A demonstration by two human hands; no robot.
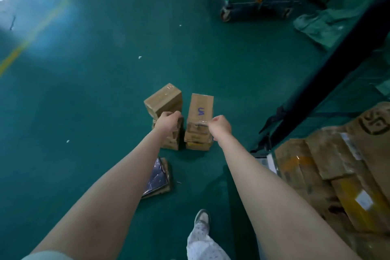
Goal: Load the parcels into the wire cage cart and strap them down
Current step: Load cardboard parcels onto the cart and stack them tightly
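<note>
Two stacks of taped brown cardboard parcels stand side by side on the green floor. My left hand (167, 121) curls over the near end of the top parcel of the left stack (163, 99). My right hand (220, 125) is curled at the near right corner of the top parcel of the right stack (200, 107), which has purple writing on it. The wire cage cart (329, 69), with a dark frame and green netting, stands at my right and holds several brown parcels (337, 175).
A flat dark-wrapped parcel (157, 177) lies on the floor near my feet, and my shoe (202, 217) is below it. A second wheeled cage cart (253, 2) with white sacks stands at the back. A yellow floor line (42, 21) runs at the left.
</note>
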